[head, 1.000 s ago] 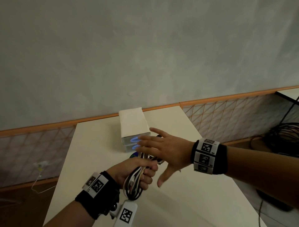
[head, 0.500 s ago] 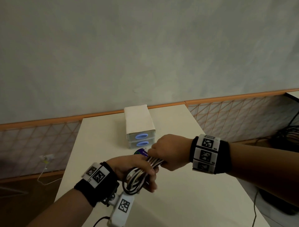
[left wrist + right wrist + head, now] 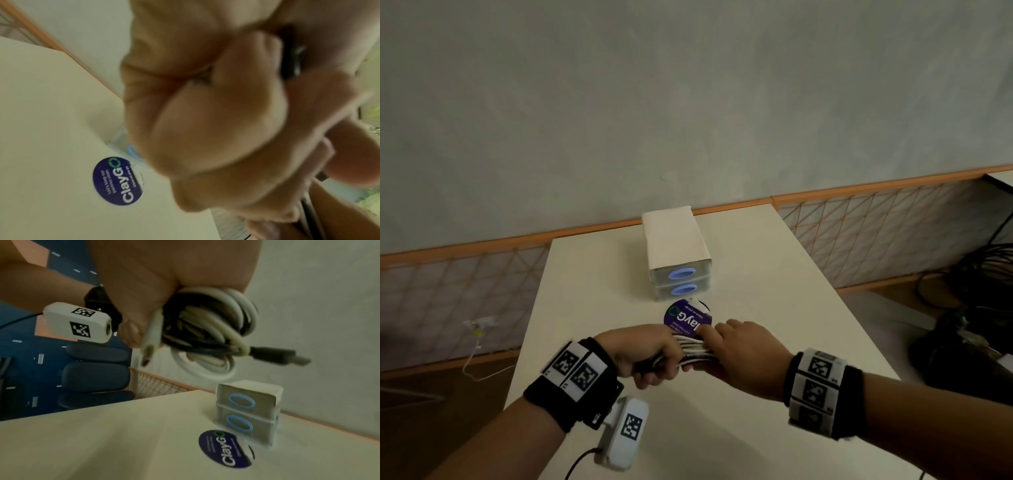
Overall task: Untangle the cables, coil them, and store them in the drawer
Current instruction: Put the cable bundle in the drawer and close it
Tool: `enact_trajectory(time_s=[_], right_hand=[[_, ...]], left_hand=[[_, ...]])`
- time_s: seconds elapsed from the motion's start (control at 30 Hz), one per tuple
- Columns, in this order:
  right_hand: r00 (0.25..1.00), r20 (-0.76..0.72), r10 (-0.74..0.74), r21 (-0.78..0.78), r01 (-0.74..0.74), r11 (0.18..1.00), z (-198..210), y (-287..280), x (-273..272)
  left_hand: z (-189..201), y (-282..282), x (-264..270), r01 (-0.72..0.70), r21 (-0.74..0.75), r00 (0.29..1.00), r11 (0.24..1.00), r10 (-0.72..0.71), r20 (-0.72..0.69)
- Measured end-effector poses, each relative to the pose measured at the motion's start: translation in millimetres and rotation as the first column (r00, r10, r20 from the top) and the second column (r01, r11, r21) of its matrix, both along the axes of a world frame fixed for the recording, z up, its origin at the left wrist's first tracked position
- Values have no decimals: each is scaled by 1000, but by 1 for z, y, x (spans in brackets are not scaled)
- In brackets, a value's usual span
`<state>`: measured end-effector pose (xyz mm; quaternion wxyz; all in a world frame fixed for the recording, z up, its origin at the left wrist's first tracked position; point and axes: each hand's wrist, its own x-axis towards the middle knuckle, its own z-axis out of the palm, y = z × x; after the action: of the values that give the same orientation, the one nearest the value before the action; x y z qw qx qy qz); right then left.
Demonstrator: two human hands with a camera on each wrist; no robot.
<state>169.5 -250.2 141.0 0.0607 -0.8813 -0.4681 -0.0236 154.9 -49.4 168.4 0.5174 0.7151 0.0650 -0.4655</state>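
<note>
White and black cables [image 3: 693, 353], coiled in a bundle, sit between my two hands above the table [image 3: 774, 428] in the head view: my left hand [image 3: 645, 353] curls around one end, my right hand [image 3: 746, 353] around the other. Beyond my fingertips stands the two-drawer box [image 3: 678, 263], both drawers pushed in, a purple sticker [image 3: 686, 317] before it.

Left wrist: blurred fingers [image 3: 216, 129] clenched on a dark strand [image 3: 292, 61].

Right wrist: coil [image 3: 213, 331] hangs under my palm, a black plug [image 3: 281, 357] jutting out above the box [image 3: 246, 410].

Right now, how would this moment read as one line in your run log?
stage: coiling | left hand: grips cable bundle | right hand: holds bundle | drawer unit: both drawers closed
</note>
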Motion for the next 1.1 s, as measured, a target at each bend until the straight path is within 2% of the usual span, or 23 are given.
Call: enact_trajectory(time_s=[0.1, 0.2, 0.27, 0.33, 0.4, 0.47, 0.5, 0.57, 0.63, 0.67, 0.7, 0.73, 0.77, 0.8, 0.83, 0.87, 0.9, 0.93, 1.03, 1.1], right_hand=[[990, -117, -72, -46, 67, 997, -10, 6, -7], [983, -138, -121, -64, 113, 991, -16, 8, 0], [963, -198, -184, -85, 171, 982, -16, 6, 7], [912, -303, -275, -79, 264, 961, -19, 1, 16], [866, -390, -313, -29, 328, 944, -24, -4, 26], [811, -486, -327, 18, 383, 923, -28, -8, 36], [781, -526, -336, 31, 412, 910, -28, -9, 43], [709, -612, -350, 63, 485, 872, -27, -10, 57], [619, -711, -335, 104, 564, 819, -25, -12, 71], [579, -748, -324, 121, 599, 791, -23, -13, 77], [544, -780, -311, 134, 629, 766, -22, -14, 84], [508, -810, -294, 143, 657, 740, -21, -16, 90], [469, -840, -273, 150, 683, 715, -21, -18, 96], [434, -864, -255, 150, 706, 692, -21, -20, 101], [406, -880, -245, 144, 722, 677, -23, -23, 106], [388, -888, -248, 134, 732, 668, -24, -25, 110], [377, -890, -257, 122, 740, 661, -26, -27, 114], [368, -891, -268, 113, 749, 653, -29, -30, 117], [336, -898, -284, 93, 776, 624, -36, -36, 125], [321, -903, -287, 87, 789, 608, -38, -39, 129]], left_hand=[[-7, 4, 1, 22, -14, 996, 1000, -23, -81], [-21, 8, 7, -57, -161, 986, 985, 30, -165], [-31, 12, 13, -225, -300, 958, 927, 156, -239], [-44, 12, 22, -470, -343, 877, 814, 385, -288], [-66, 6, 32, -712, -315, 701, 628, 661, -267], [-95, -8, 43, -881, -298, 441, 368, 867, -232], [-109, -17, 52, -924, -281, 328, 261, 918, -225], [-129, -31, 70, -961, -257, 174, 106, 951, -256], [-143, -42, 90, -965, -260, 63, -33, 934, -351], [-148, -47, 100, -971, -231, 18, -65, 941, -339], [-156, -47, 113, -964, -193, -95, -181, 917, -387], [-159, -45, 124, -936, -185, -178, -299, 857, -483], [-171, -50, 133, -984, -147, -52, -95, 960, -273], [-180, -50, 144, -983, -169, -22, -65, 969, -245], [-186, -48, 152, -950, -236, -88, -206, 899, -429], [-186, -45, 160, -908, -274, -143, -318, 847, -512], [-187, -45, 167, -921, -284, -143, -266, 911, -388], [-188, -46, 168, -930, -274, -148, -243, 934, -327], [-189, -49, 172, -906, -254, -225, -338, 894, -388], [-188, -50, 173, -901, -223, -258, -372, 873, -414]])
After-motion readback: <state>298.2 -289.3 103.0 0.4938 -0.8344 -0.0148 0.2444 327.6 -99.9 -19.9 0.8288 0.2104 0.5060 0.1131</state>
